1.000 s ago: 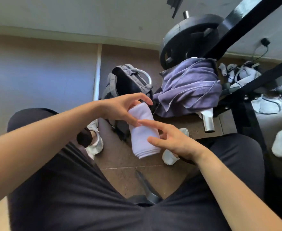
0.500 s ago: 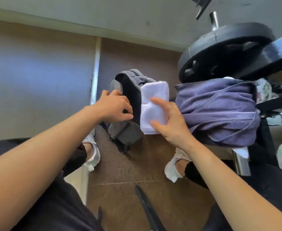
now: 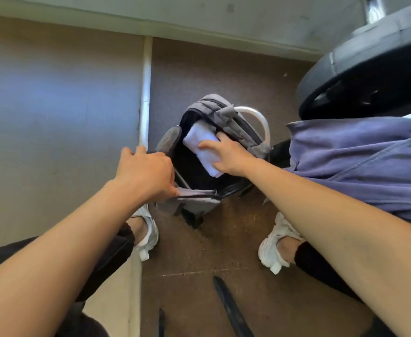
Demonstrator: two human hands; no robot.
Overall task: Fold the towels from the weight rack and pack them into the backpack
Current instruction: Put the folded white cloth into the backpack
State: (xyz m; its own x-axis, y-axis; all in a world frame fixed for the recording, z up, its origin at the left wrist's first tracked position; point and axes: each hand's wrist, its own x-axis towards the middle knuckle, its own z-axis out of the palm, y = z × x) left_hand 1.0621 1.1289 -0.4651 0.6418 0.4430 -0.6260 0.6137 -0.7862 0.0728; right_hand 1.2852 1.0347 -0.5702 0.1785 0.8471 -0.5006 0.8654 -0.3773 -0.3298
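A grey backpack [image 3: 214,110] stands on the brown floor with its main compartment gaping open. My left hand [image 3: 143,173] grips the near-left edge of the opening and pulls it wide. My right hand [image 3: 226,154] holds a folded white towel [image 3: 199,142] pressed into the dark opening, with most of the towel still showing. A purple towel [image 3: 360,156] hangs unfolded over the weight rack at the right, beside my right forearm.
A black weight plate [image 3: 369,69] on a steel bar fills the upper right. My white shoes [image 3: 272,244] stand on either side of the backpack. A wall with a pale vertical trim [image 3: 146,88] runs behind it. A dark strap [image 3: 231,310] lies on the floor.
My right hand has carried the folded white towel from in front of the backpack down into its opening. My left hand has shifted to the near edge and pulled the opening wider.
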